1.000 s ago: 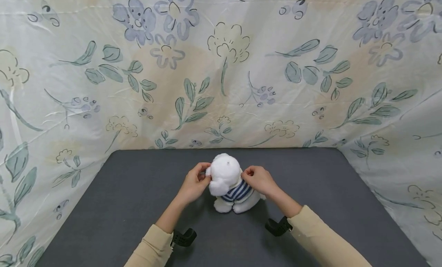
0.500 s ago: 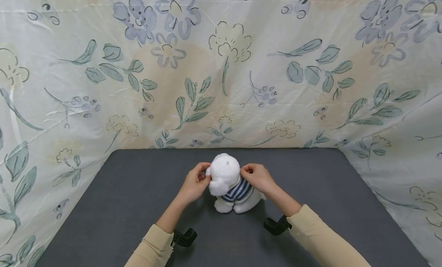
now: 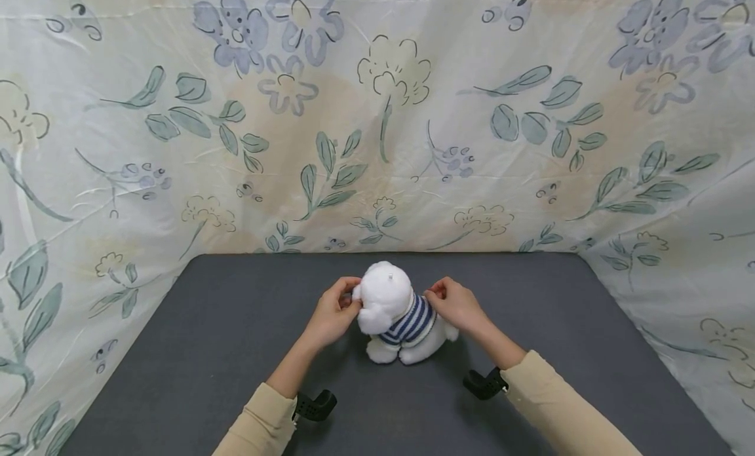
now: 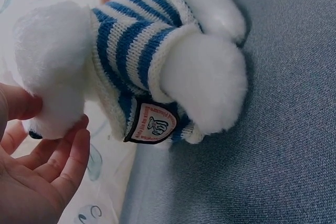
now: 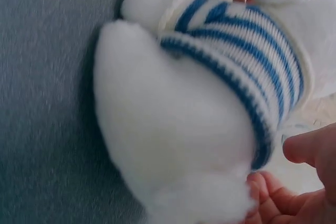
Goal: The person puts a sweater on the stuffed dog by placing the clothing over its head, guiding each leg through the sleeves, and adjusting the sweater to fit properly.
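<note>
A white plush dog (image 3: 386,289) in a blue-and-white striped knit sweater (image 3: 411,323) sits on the dark grey table. My left hand (image 3: 333,315) holds its muzzle, thumb on one side and fingers on the other, as the left wrist view shows around the plush dog's snout (image 4: 58,114). A dark nose peeks out there, and a patch (image 4: 152,123) is on the sweater's chest. Beside the dog's back is my right hand (image 3: 457,305). In the right wrist view the thumb (image 5: 302,146) stands apart from the sweater, while the fingers (image 5: 268,192) lie by its rear hem, partly hidden.
The dark grey table (image 3: 236,364) extends around the dog. A floral cloth (image 3: 401,128) hangs behind and along both sides. Each wrist carries a black camera mount, such as the left mount (image 3: 315,405).
My right hand has drawn away from the dog's neck, rightward along its back, uncovering more of the striped sweater. The left hand keeps its hold on the muzzle, and the dog stays in place.
</note>
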Demonstrator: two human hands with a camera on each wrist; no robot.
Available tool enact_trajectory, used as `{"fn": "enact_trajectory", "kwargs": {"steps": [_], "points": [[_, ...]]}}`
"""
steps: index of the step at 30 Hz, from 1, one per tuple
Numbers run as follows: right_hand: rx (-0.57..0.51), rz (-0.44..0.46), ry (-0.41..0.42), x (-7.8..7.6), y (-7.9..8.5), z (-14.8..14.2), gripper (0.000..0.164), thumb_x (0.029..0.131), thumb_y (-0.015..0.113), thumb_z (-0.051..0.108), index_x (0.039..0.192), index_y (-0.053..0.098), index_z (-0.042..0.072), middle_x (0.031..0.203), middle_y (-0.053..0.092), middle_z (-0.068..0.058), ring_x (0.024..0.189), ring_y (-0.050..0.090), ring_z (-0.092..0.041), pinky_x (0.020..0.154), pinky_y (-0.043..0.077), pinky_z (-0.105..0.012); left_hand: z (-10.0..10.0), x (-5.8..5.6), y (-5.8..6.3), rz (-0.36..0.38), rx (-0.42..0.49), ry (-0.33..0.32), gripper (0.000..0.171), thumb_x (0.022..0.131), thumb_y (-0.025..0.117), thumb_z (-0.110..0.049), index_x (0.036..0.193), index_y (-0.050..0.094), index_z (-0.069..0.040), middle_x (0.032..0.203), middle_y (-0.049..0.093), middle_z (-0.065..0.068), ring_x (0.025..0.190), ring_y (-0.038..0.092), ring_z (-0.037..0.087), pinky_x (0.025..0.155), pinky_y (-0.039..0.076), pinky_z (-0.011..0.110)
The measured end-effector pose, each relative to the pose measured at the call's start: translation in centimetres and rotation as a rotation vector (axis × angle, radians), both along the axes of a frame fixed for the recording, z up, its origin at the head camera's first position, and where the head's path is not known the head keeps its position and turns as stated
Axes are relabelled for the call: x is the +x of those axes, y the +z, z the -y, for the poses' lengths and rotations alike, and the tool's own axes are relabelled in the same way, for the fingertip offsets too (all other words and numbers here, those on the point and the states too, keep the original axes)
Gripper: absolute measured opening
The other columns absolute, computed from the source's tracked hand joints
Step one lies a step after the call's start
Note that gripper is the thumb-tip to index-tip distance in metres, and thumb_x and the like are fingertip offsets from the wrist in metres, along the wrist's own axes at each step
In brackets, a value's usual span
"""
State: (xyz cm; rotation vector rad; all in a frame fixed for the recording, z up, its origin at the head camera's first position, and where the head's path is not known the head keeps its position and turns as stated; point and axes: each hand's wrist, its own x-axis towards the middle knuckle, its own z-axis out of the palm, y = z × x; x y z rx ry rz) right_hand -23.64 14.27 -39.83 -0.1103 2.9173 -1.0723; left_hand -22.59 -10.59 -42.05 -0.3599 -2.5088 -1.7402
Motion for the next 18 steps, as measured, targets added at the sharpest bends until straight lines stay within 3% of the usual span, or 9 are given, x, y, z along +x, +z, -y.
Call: {"fn": "enact_trajectory", "kwargs": {"steps": [8, 14, 18], "points": [[0.076, 0.114, 0.063, -0.3, -0.3, -0.6, 0.030, 0.091, 0.051, 0.032, 0.072, 0.053, 0.009, 0.061, 0.044, 0.000, 0.054, 0.040, -0.013, 0.053, 0.033, -0.026, 0.0, 0.0, -0.1, -0.005, 0.001, -0.004, 0.033, 0.086, 0.057, -0.002, 0.118, 0.055, -0.009, 0.119, 0.058, 0.012, 0.090, 0.056, 0.019, 0.075, 0.046, 0.029], [0.082, 0.072, 0.047, -0.2, -0.3, -0.5, 0.021, 0.091, 0.051, 0.022, 0.088, 0.059, 0.003, 0.079, 0.058, -0.006, 0.067, 0.051, -0.017, 0.059, 0.041, -0.029, -0.1, 0.2, 0.1, 0.009, -0.007, 0.009, 0.033, 0.087, 0.057, -0.002, 0.118, 0.056, -0.009, 0.120, 0.057, 0.012, 0.091, 0.055, 0.019, 0.076, 0.045, 0.030], [0.100, 0.044, 0.052, 0.0, -0.4, -0.7, 0.018, 0.091, 0.050, 0.017, 0.091, 0.059, 0.001, 0.081, 0.058, -0.007, 0.069, 0.052, -0.018, 0.061, 0.042, -0.031, -0.3, 1.0, 1.6, -0.006, -0.005, -0.003, 0.032, 0.086, 0.056, 0.002, 0.117, 0.055, -0.002, 0.118, 0.057, 0.018, 0.092, 0.055, 0.023, 0.077, 0.045, 0.034]]}}
